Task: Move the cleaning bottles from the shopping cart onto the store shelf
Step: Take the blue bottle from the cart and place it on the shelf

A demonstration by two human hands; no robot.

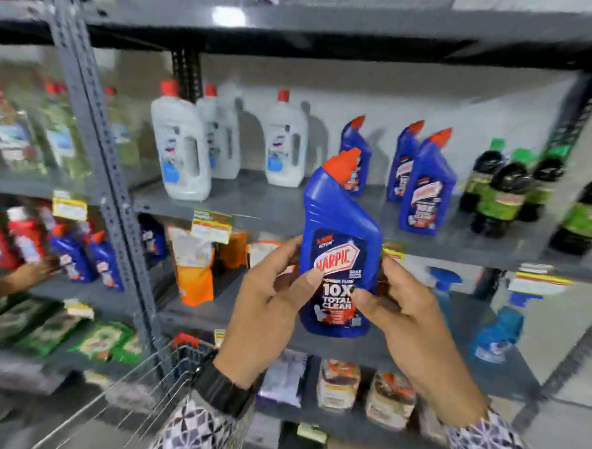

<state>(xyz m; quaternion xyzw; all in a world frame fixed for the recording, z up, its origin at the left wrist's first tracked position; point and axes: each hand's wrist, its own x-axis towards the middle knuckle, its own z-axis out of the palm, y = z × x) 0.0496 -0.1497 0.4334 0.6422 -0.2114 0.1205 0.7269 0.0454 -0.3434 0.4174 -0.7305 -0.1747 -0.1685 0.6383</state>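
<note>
I hold a blue Harpic bottle (340, 233) with a red angled cap upright in front of the grey shelf (275, 206). My left hand (270, 302) grips its left side, thumb across the label. My right hand (406, 309) grips its right side. Three more blue Harpic bottles (427, 186) stand on the shelf behind it, to the right. A corner of the wire shopping cart (163, 378) shows at the bottom left, below my left wrist.
White bottles with red caps (182, 146) stand at the shelf's left, black bottles with green labels (501, 197) at its right. A grey upright post (108, 180) runs left of the bay. Lower shelves hold orange pouches (196, 270) and blue spray bottles (498, 324). Another person's hand (28, 272) reaches in at far left.
</note>
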